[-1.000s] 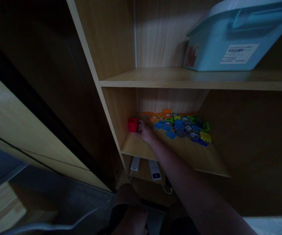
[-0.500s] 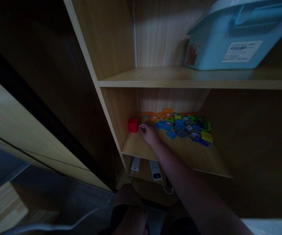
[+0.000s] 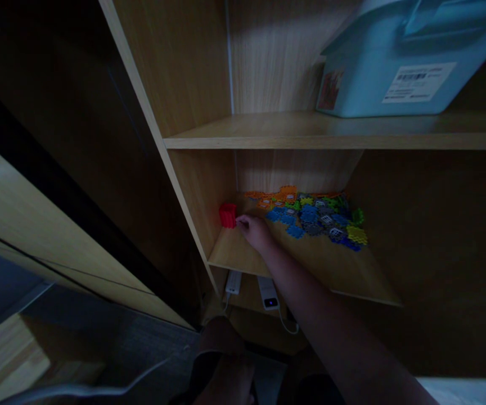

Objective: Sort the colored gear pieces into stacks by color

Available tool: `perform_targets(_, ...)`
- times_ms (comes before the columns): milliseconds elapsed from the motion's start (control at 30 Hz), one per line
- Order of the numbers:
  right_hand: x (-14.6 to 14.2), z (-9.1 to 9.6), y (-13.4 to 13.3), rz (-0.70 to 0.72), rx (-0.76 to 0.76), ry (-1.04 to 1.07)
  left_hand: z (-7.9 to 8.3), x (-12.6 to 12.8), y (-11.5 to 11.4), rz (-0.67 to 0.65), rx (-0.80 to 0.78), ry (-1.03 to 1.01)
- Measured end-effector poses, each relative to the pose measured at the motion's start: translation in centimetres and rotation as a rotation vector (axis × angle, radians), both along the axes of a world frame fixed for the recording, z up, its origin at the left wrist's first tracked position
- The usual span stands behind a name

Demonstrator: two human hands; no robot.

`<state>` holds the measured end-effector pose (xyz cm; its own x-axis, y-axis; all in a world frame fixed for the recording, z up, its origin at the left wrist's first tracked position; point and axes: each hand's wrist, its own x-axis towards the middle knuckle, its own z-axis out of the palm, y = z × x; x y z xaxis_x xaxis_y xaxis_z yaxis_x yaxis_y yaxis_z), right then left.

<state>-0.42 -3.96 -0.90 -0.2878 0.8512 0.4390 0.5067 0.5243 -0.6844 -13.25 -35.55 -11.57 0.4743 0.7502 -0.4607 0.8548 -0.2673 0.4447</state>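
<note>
At far left, a pale wooden panel [image 3: 57, 208], slanting. Then, deep on the lower shelf [image 3: 241, 253] and close to the cabinet's left wall [image 3: 203, 197], a red stack [image 3: 228, 216], upright, with ribbed face, seemingly made from several thin pieces. To judge by the look: probably light and stiff, perhaps of plastic, not very fragile. Maybe a little slippery between layers, so better to squeeze the whole stack than only one outer piece. For taking hold, best the front and back edges together, or the top; the left side too near to the wall.

Below, in shadow, the left hand [image 3: 229, 382]; too dark to tell the state of its fingers. Above it, under the shelf, a white device [image 3: 233, 282] with a cord. At the stack's right side, the right hand [image 3: 253, 229], with thumb and fingers pressed together at the tips; touching the stack or only just beside, impossible to tell. Lower, a second white device [image 3: 267, 289]. Further right, overlapping toothed pieces [image 3: 310, 219] in many colours. Last, on the upper shelf [image 3: 277, 124], a light-blue box [image 3: 369, 90].
</note>
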Motion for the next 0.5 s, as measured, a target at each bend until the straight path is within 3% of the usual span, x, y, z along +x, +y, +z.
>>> perform_targets(133, -0.07, 0.05, -0.07, -0.046, 0.013, 0.058, -0.04, 0.01, 0.04, 0.007, -0.008, -0.004)
perform_targets(500, -0.11, 0.07, -0.13, 0.0, 0.032, 0.106, 0.11, 0.06, -0.02, 0.013, -0.012, 0.0)
